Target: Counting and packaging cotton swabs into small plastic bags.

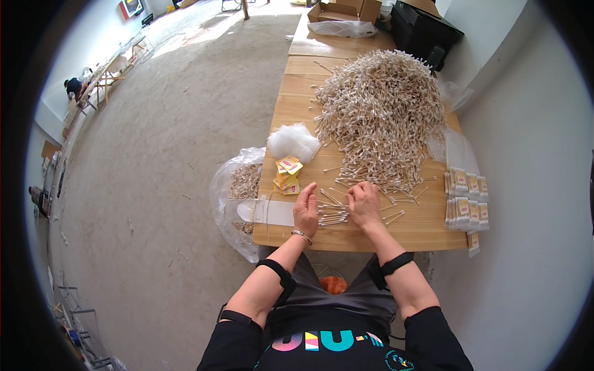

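Note:
Near the front edge of the table, several white-tipped cotton swabs lie side by side between my two hands. My left hand stands on its edge at their left ends, its fingers stretched out and its palm toward the swabs. At their right ends, my right hand has its fingers curled down and closed on swabs; its fingertips are partly hidden. A huge heap of cotton swabs rises just beyond, with loose ones spilling toward my hands. Left of my left hand lies a clear plastic sleeve with a rounded end.
Small yellow-and-white cards are stacked at the table's left edge, below a white fluffy clump. Packed swab packets line the right edge. A clear bag of swabs hangs beside the table. A black machine and cardboard box stand far back.

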`<state>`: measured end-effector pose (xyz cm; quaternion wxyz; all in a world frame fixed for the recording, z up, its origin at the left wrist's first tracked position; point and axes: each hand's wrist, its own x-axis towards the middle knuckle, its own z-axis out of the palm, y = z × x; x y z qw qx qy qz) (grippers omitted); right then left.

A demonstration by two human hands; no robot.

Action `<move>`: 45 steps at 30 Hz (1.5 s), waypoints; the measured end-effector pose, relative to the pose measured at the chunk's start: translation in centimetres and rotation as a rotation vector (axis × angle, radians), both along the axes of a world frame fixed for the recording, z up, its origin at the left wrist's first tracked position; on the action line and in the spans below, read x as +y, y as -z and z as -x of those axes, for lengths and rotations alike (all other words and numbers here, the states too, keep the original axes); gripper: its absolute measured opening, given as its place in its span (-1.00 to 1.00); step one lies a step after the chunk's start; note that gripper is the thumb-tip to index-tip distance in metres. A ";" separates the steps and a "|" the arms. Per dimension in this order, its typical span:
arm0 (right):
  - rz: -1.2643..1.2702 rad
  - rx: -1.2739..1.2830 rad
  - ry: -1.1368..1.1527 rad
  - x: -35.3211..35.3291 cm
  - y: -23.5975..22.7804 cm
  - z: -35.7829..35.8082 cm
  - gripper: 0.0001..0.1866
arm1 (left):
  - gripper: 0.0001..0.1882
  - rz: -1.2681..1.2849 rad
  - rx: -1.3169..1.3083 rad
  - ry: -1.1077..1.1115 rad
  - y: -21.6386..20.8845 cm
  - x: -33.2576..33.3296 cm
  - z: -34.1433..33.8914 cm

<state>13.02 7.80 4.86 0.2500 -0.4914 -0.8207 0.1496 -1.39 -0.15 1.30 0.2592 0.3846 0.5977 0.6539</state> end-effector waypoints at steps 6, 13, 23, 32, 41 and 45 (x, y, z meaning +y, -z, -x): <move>-0.035 0.041 -0.093 -1.3 1.0 3.0 -0.97 | -0.66 -0.026 0.043 -0.034 0.2 0.2 -0.1; -0.031 0.168 -0.222 -2.3 1.5 1.5 -0.89 | -0.65 -0.021 -0.094 0.011 0.7 0.1 0.3; 0.449 0.861 -0.039 -4.5 2.8 2.1 -0.56 | -0.63 0.030 -0.019 0.136 -0.1 -0.3 -0.1; 0.102 -0.281 -0.325 -7.3 1.1 1.6 -0.19 | -0.53 -0.023 -0.302 0.246 1.2 -0.2 0.7; 0.089 -0.462 -0.244 -6.0 1.9 2.7 -0.09 | -0.50 -0.036 -0.336 0.176 1.1 0.0 0.1; 0.054 -0.449 -0.195 -7.8 2.7 2.5 -0.12 | -0.53 -0.070 -0.310 0.121 1.3 0.1 0.1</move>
